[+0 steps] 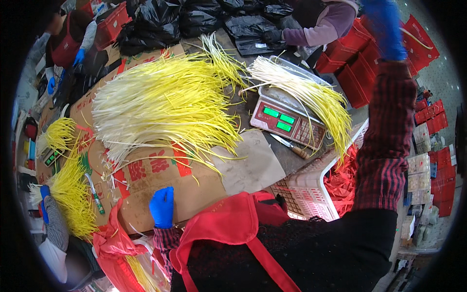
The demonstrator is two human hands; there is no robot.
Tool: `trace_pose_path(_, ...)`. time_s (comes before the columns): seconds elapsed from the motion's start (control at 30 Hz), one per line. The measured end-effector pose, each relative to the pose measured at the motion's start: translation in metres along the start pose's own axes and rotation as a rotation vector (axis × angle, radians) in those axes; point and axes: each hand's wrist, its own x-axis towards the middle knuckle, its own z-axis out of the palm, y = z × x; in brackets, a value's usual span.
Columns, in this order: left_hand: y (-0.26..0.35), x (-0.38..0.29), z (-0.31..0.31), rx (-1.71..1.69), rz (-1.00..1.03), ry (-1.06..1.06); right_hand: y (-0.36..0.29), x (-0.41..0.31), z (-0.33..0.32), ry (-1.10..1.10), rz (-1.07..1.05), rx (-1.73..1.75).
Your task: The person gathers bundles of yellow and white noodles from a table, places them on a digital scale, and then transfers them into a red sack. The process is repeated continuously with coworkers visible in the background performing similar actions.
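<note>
My left hand (161, 207), in a blue glove, is curled into a fist at the near edge of the cardboard (204, 184), and nothing shows in it. My right hand (387, 31), also blue-gloved, is raised at the upper right; it is blurred and cut off by the frame, so its fingers cannot be read. A broad heap of yellow garlic chives (164, 102) lies on the cardboard beyond my left fist. To its right, a bundle of chives (303, 91) rests on the tray of a digital scale (288, 118) with lit green displays. A wooden-handled knife (292, 146) lies before the scale.
A white plastic basket (310, 188) holds red plastic strips (341, 182). Black bags (149, 31) line the far side, where a person's gloved hand (273, 36) touches one. At left, a co-worker's hand (45, 197) holds more chives (73, 193). Red crates (359, 65) stand at right.
</note>
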Motion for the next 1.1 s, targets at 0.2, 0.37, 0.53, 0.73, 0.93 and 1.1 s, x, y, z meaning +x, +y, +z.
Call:
trace_pose_path(0.2, -0.001, -0.004, 0.008, -0.014, -0.022, -0.023, 0.008, -0.050, 0.176, -0.258, -0.234, -0.226)
trace_pose_path(0.37, -0.003, -0.012, 0.011, -0.033, 0.001, -0.044, 0.036, -0.112, 0.288, -0.494, -0.222, -0.295)
trace_pose_path(0.53, -0.001, -0.010, 0.013, -0.023, 0.006, -0.038, 0.049, -0.102, 0.283, -0.317, -0.123, -0.083)
trace_pose_path(0.73, 0.007, -0.006, 0.018, -0.011, 0.025, -0.045, 0.090, -0.001, 0.169, 0.077, 0.070, 0.780)
trace_pose_path(0.93, 0.018, -0.001, 0.020, 0.011, 0.056, -0.074, 0.123, 0.010, 0.002, 0.372, 0.072, 0.868)
trace_pose_path(1.1, 0.015, -0.011, 0.020, 0.009, 0.040, -0.069, 0.078, 0.002, -0.072, 0.556, 0.098, 1.004)
